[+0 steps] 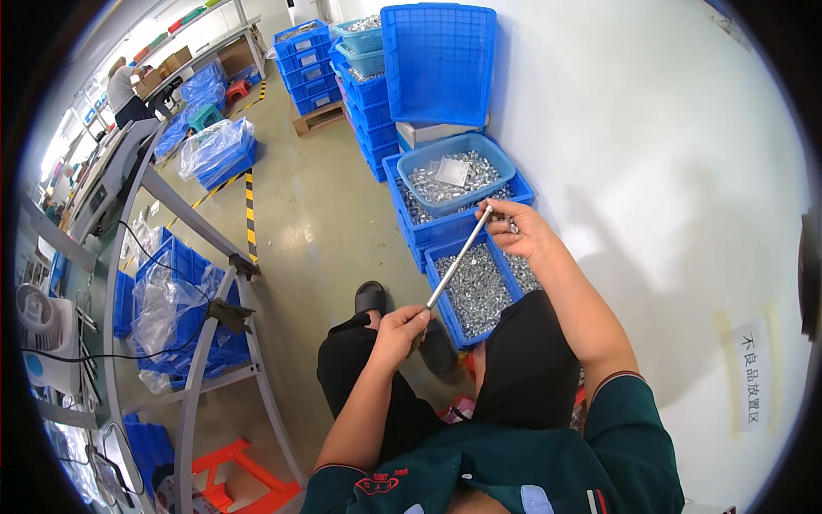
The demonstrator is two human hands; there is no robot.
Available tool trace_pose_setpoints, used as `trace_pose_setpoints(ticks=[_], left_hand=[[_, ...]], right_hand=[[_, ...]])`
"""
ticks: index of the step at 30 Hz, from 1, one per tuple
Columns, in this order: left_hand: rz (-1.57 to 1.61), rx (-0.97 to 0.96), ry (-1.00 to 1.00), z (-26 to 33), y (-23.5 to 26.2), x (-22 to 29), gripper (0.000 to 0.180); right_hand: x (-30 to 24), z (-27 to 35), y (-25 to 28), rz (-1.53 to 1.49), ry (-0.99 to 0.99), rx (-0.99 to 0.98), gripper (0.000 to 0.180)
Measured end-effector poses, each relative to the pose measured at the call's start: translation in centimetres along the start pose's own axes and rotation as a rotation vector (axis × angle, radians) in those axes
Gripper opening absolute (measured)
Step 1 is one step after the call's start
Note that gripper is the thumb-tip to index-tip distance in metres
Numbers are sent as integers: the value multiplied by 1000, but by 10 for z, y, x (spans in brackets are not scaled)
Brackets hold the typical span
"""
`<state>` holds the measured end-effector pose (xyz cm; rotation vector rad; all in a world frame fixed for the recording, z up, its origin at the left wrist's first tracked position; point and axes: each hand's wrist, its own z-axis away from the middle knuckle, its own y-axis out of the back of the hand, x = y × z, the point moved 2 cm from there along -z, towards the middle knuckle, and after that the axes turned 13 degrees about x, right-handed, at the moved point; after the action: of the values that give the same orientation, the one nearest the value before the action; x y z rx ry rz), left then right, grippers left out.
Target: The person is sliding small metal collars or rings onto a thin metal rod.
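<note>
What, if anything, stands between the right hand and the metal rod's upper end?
Nothing visible: the right hand has its fingertips at the upper end of the metal rod, and the left hand grips the lower end. The blue bin shows behind the rod, not between.

silver rod (pixel 459 258) in the middle, silver bits (pixel 475 291) in a blue bin (pixel 452 324), lighter blue tub (pixel 449 207) above, dark green shirt (pixel 556 458) with red badge (pixel 377 485) at the bottom, black trousers (pixel 531 377), yellow-and-black striped tape (pixel 250 214) upper left, orange stool (pixel 265 478) lower left, white wall (pixel 651 128) at right
</note>
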<state>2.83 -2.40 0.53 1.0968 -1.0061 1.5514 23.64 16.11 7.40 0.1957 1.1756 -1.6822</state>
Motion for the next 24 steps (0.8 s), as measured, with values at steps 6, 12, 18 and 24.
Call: trace_pose_setpoints(ticks=[6,12,18,24], left_hand=[[9,-16,-1,-1,3,-4,19],[4,-29,28,5,-1,6,19],[-24,18,-22,2,-4,-2,20],[4,40,-38,-3,-3,-6,20]], right_hand=[[2,0,0,29,-81,-28,14],[-2,1,5,-29,-165,-108,15],[-2,1,7,-1,-149,-115,14],[0,8,-2,122,-16,-16,19]])
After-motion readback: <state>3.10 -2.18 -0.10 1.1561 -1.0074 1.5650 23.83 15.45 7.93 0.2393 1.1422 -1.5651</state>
